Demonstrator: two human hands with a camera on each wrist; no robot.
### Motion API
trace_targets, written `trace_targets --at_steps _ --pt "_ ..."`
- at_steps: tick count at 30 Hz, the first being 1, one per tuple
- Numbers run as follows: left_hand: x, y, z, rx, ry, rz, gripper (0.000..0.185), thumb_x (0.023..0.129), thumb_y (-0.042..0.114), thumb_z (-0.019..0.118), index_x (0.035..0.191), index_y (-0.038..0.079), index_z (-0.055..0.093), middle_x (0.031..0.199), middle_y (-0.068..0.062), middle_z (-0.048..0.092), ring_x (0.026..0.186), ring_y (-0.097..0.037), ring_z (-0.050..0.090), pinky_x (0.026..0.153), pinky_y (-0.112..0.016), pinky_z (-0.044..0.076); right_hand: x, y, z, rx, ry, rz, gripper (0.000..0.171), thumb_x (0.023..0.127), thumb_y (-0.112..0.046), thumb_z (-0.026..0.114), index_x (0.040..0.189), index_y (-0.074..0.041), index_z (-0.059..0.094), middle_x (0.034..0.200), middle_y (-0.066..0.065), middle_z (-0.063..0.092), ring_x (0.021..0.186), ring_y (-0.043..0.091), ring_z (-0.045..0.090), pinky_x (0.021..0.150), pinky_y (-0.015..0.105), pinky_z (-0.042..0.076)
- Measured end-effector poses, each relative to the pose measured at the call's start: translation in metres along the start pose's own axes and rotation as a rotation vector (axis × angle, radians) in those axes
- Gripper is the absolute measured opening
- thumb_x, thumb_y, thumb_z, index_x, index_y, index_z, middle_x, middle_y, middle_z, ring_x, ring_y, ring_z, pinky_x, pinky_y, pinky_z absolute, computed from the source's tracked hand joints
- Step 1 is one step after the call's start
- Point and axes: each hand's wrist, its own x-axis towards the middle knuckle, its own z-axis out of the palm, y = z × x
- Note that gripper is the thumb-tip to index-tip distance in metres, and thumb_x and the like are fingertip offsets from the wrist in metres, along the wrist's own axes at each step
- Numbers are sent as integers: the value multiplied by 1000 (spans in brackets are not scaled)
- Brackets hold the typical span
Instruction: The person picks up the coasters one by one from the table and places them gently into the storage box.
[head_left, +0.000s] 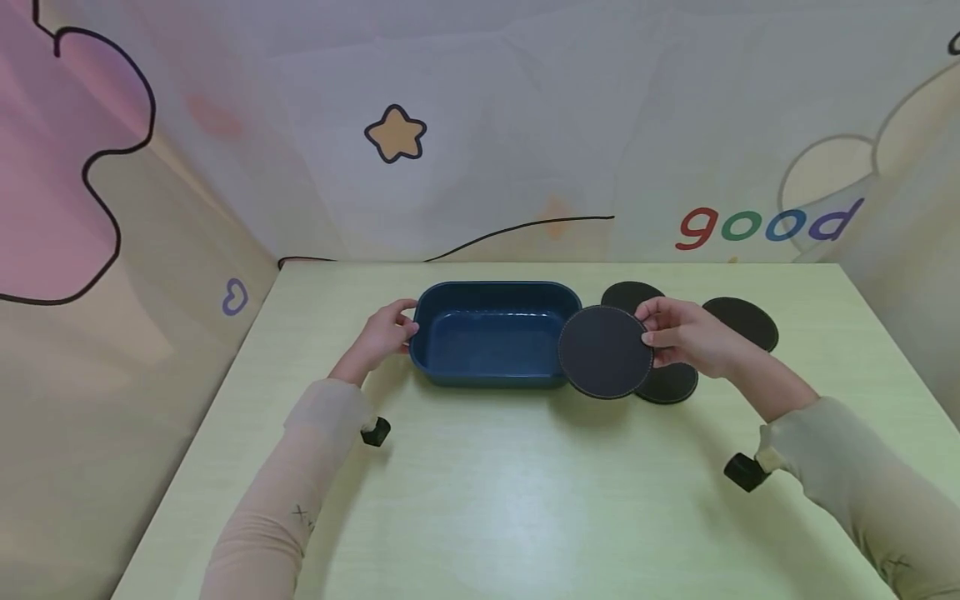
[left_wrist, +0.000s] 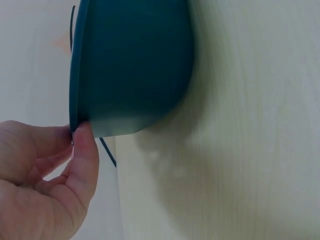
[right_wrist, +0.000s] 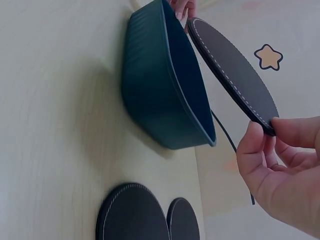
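A dark teal rectangular bin (head_left: 491,342) stands on the table, and its inside floor shows bare in the head view. My left hand (head_left: 381,335) pinches its left rim between thumb and fingers; the left wrist view shows the fingertips (left_wrist: 84,131) at that rim. My right hand (head_left: 693,337) pinches a round black coaster (head_left: 603,352) with pale edge stitching by its right edge. This coaster is raised off the table and overlaps the bin's right end in the head view. In the right wrist view the coaster (right_wrist: 235,70) tilts beside the bin's opening.
Other black coasters lie on the table right of the bin: one behind (head_left: 628,293), one in front (head_left: 667,385), and one farther right (head_left: 742,322), partly behind my right hand. A printed cloth backdrop (head_left: 487,167) rises at the table's far edge.
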Motion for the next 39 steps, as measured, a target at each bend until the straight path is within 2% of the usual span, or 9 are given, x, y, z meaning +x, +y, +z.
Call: trace_targets --at_steps 13,21,27,39 --pt "2 2 -1 9 -1 -20 44 92 7 44 134 9 34 93 -11 47 72 -16 51 67 -29 54 45 -2 28 148 75 23 15 88 1 45 101 -6 40 78 -1 46 61 9 51 59 24 49" --pt "1 2 -1 26 3 -25 43 92 7 44 134 10 34 92 -10 47 72 -17 51 64 -26 53 70 -6 50 183 120 63 19 89 -1 45 106 -6 39 78 1 41 59 10 48 59 22 49" --pt "0 2 -1 30 4 -32 43 92 8 44 134 11 34 91 -10 47 72 -17 50 63 -25 53 88 -6 64 183 144 68 21 88 0 46 108 -3 39 82 3 44 61 10 51 57 21 49" --pt "0 1 -1 36 16 -24 42 92 8 45 133 11 35 90 -10 47 71 -17 51 63 -27 53 117 -5 93 198 234 114 22 86 3 47 106 -4 41 81 4 45 57 11 51 52 21 47"
